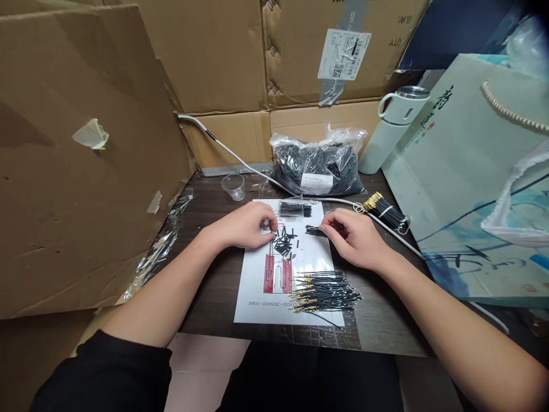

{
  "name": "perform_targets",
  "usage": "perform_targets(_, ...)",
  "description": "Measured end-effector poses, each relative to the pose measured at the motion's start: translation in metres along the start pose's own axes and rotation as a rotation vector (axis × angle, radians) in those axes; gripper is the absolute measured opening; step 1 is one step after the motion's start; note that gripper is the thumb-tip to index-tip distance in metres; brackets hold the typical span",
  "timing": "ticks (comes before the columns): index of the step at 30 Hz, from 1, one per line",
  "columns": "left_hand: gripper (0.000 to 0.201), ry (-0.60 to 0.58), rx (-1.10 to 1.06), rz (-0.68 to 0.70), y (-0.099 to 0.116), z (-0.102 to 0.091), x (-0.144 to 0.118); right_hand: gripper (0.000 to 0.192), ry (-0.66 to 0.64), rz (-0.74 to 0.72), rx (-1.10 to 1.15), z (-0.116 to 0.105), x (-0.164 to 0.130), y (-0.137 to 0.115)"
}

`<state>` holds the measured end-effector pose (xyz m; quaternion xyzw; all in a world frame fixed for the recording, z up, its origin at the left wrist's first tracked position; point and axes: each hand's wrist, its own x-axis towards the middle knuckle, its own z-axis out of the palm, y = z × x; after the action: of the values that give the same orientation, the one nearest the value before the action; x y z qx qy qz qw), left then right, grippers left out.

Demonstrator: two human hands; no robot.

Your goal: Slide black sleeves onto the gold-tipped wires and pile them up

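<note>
Black wires pinched in right hand grip; left hand fingertips together on black sleeves.

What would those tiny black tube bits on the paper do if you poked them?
The tiny black tube bits look short and round, so they would probably roll or scatter across the smooth white sheet. They seem very light, and likely fiddly to pinch one at a time. The left hand touches the pile's edge with its fingertips.
</note>
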<state>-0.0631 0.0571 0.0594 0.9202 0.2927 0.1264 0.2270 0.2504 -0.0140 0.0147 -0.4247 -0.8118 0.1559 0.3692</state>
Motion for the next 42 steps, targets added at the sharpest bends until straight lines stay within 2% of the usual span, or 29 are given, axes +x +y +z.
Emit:
perform_targets(4, 0.004, -0.014, -0.083, -0.153, 0.01, -0.001, -0.007, 0.015, -0.008, 0.007, 0.002, -0.002, 0.0, -0.003)
perform_targets(6, 0.011, -0.082, -0.126, -0.273, 0.018, 0.0, -0.009, 0.015, -0.015, 0.012, -0.003, -0.002, 0.0, -0.004)
perform_targets(9, 0.015, -0.168, -0.117, -0.352, 0.027, 0.004, -0.008, 0.015, -0.016, 0.007, 0.0, -0.003, 0.0, -0.006)
perform_targets(11, 0.01, -0.154, -0.112, -0.319, 0.03, 0.006, -0.007, 0.014, -0.013, -0.005, 0.006, -0.003, 0.0, -0.006)
perform_targets(13, 0.006, -0.138, -0.132, -0.223, 0.031, 0.008, -0.007, 0.013, -0.013, -0.015, 0.007, -0.004, -0.001, -0.007)
perform_targets(16, 0.011, -0.156, -0.174, -0.088, 0.027, 0.01, -0.007, 0.012, -0.02, -0.02, 0.006, -0.003, -0.001, -0.006)
perform_targets(19, 0.015, -0.168, -0.163, -0.054, 0.023, 0.013, -0.008, 0.012, -0.024, -0.023, 0.011, -0.001, -0.002, -0.006)
perform_targets(23, 0.015, -0.167, -0.111, 0.027, 0.021, 0.016, -0.008, 0.012, -0.021, -0.035, 0.016, 0.002, -0.003, -0.01)
perform_targets(27, 0.011, -0.132, 0.029, 0.12, 0.022, 0.022, -0.008, 0.011, -0.019, -0.046, 0.04, 0.004, -0.004, -0.017)
perform_targets(30, 0.011, -0.094, 0.053, 0.136, 0.021, 0.026, -0.007, 0.012, -0.02, -0.047, 0.063, 0.005, -0.003, -0.023)
perform_targets(32, 0.01, -0.049, -0.023, 0.132, 0.021, 0.029, -0.007, 0.012, -0.014, -0.046, 0.072, 0.006, -0.002, -0.026)
perform_targets(38, 0.009, 0.222, -0.32, 0.052, 0.028, 0.036, -0.004, 0.011, 0.043, -0.074, 0.106, 0.008, -0.003, -0.035)
perform_targets(42, 0.011, 0.254, -0.396, 0.052, 0.032, 0.039, -0.002, 0.009, 0.078, -0.075, 0.106, 0.006, -0.003, -0.035)
